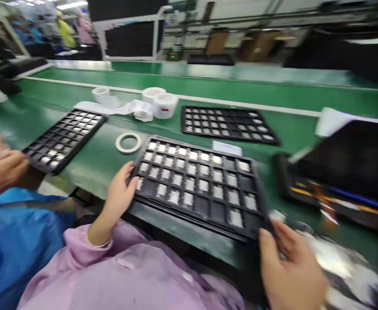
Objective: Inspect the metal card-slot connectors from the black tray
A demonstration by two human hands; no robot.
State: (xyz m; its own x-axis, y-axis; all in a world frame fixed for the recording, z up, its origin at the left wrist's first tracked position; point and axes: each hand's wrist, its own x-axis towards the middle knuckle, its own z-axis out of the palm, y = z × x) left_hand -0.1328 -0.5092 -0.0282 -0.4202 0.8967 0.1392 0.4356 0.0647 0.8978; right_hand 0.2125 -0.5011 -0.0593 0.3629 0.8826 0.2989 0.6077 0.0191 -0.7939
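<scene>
My left hand [119, 191] grips the left edge of a black compartment tray [189, 219], which is held just above the green workbench [95, 168]. My right hand [288, 267] is blurred and holds the tray's near right corner. Small silvery rectangular parts [189, 185] sit in most of the tray's cells, while some cells hold none. The tray is tilted slightly. Its underside is hidden.
A co-worker in a blue sleeve [17, 241] has hands [1, 165] at a second black tray [64, 140]. A third tray [227, 125], several tape rolls [164, 105] and a tape ring [128, 142] lie on the bench. A dark case [337, 185] stands to the right.
</scene>
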